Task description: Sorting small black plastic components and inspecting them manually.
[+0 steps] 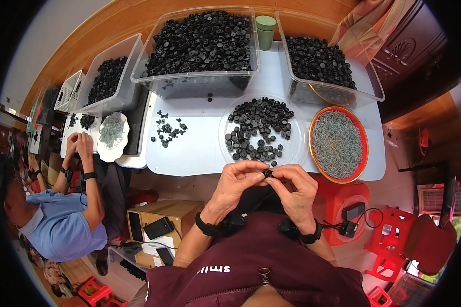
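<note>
- The left hand [236, 180] and the right hand [294, 187] meet just below the near edge of the desk [200, 153], fingertips touching.
- Both hands pinch one small black part [267, 174] between thumbs and forefingers; the fingers are closed narrowly around it, and the part is mostly hidden by them.
- Each wrist carries a black band.
- Directly beyond the hands, on the desk, lies a clear round dish [225, 134] holding a loose pile of black ring-shaped parts [258, 128].
- Beyond and to the right of the right hand sits a round tray with a red and gold rim [364, 148], filled with thin grey-green pins [337, 143].
- Beyond and to the left of the left hand, a small scatter of black pieces [168, 129] lies on the bare desk surface.
- Farther beyond the hands stand two clear bins [200, 84] [374, 92], both filled with black parts; a green cup [265, 30] stands between them.
- To the right of the right hand, below the desk edge, stands a red stool [343, 197].
- Well to the left of the left hand, another person in a blue shirt [61, 225] works with both hands [79, 144] raised over a second desk, beside a white dish [112, 132] of grey pins and a further clear bin [110, 77] of black parts.
- Below the left hand, a cardboard box [164, 212] rests on the floor with a dark device on top.
</note>
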Demonstrator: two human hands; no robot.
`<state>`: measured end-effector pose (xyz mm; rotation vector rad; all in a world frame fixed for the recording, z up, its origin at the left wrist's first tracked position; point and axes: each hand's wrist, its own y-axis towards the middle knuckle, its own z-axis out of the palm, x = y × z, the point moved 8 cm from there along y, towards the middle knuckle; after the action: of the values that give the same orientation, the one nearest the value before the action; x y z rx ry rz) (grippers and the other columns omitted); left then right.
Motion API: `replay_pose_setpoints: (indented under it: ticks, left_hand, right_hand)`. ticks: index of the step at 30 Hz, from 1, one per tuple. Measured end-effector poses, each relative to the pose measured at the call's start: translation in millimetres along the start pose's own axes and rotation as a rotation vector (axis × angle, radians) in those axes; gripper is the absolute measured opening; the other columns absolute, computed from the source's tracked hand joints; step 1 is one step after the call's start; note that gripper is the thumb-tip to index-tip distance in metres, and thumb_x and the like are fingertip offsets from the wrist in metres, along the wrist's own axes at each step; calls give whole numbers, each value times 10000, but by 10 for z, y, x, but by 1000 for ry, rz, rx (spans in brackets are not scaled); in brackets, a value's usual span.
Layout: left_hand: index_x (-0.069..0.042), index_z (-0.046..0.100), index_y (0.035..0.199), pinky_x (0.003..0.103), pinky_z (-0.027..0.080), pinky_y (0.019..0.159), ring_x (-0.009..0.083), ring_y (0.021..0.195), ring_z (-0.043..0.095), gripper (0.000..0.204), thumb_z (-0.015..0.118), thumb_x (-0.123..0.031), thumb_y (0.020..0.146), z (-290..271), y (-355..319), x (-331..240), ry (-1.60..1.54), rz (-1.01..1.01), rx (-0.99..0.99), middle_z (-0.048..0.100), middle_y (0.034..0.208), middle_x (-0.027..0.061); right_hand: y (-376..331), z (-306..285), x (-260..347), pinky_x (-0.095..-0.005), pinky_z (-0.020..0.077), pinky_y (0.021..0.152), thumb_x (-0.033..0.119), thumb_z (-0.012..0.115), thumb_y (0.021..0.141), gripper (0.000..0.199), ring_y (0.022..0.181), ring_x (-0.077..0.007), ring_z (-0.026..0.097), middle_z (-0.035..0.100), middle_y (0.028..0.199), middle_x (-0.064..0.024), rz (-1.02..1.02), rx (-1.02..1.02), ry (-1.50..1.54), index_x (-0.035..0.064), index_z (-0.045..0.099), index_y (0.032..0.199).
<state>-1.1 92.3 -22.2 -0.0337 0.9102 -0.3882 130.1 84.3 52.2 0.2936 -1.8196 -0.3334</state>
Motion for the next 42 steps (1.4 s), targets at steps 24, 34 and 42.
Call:
replay_pose_setpoints:
  ticks: [24,34,42]
  left_hand:
    - [17,615,1001,313,540,815,197,924,625,194,600,30,808,160,-63,-42,-77,27,47,627,1026,169]
    - [2,615,999,320,533,830,200,965,610,174,603,-11,826,175,-64,-31,-138,19,47,624,1031,159]
    - [0,625,980,334,529,833,202,968,608,155,609,-27,828,150,-67,-47,-107,46,29,618,1042,160]
  right_hand:
    - [-193,-99,227,-277,520,585,-92,711,641,207,693,-226,642,646,829,-102,-342,-158,-149,0,657,818]
    - [-207,-96,247,-277,520,582,-89,710,631,220,699,-225,641,641,826,-102,-362,-171,-192,7,664,823]
    - [-220,-61,285,-286,530,593,-91,712,604,255,720,-229,640,635,832,-89,-427,-161,-225,37,675,822]
